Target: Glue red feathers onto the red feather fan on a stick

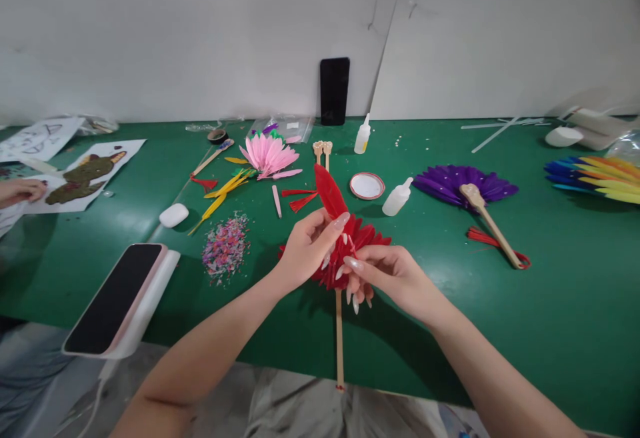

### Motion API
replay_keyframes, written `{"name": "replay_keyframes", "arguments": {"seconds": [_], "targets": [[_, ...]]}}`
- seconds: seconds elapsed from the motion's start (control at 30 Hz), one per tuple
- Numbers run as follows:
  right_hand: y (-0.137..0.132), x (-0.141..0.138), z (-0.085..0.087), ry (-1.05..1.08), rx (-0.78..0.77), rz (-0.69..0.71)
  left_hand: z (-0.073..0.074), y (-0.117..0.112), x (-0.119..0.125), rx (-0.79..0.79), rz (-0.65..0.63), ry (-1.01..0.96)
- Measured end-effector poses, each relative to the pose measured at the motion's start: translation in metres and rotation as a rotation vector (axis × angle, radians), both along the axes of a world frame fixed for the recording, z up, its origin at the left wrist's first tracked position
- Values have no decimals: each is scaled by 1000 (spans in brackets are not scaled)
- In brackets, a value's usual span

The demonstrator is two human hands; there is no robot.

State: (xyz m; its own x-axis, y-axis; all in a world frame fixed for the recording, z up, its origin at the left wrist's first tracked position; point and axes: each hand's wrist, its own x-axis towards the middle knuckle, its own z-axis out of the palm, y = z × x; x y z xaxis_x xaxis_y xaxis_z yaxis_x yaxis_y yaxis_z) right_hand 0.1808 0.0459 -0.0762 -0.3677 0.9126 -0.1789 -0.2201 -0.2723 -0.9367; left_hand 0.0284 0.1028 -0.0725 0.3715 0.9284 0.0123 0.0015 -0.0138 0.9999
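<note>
A single red feather stands tip-up, pinched between the thumb and fingers of my left hand. The fingertips of my right hand are closed on the thin stem at its lower end. Directly beneath both hands lies a red feather fan, partly covered by them. Its wooden handle points toward me at the table's front edge. Beyond the hands are a round white lid with a red rim and a white squeeze bottle, tilted. A red tassel lies left of the lid.
On the green table are a purple feather fan, pink feathers, colourful chips and another bottle. A phone sits at front left. Another person's hand rests by a picture at far left.
</note>
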Motion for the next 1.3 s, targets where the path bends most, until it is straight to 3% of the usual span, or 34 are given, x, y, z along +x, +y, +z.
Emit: {"name": "replay_keyframes", "arguments": {"seconds": [0.23, 0.53, 1.07, 1.3], "targets": [[1, 2, 3, -48, 29, -41, 8, -1, -3, 224, -135, 193], [2, 3, 1, -62, 48, -14, 1, 5, -9, 593, -243, 310], [-3, 0, 1, -214, 153, -52, -3, -4, -4, 609, -198, 395], [-2, 0, 0, -147, 120, -39, -11, -5, -3, 718, -151, 351]]}}
